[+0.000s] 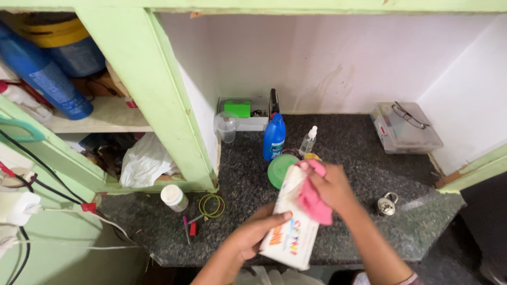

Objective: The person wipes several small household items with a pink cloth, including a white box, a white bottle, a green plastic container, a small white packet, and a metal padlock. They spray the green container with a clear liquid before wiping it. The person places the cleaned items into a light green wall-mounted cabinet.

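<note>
A glossy white cardboard box (290,232) is rubbed by a soft pink cloth (312,198); the speckled dark stone desk (348,142) looks polished; a shiny metal padlock (387,205) is seen at right.

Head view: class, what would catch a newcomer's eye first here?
At centre, the right hand presses a pink cloth onto a white packet held by the left hand. Behind them on the dark stone counter stands a blue bottle beside a green lid.

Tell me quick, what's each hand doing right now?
Left hand: closed on a white box, holding it from below.
Right hand: closed on a pink cloth, pressing it against the box.
</note>
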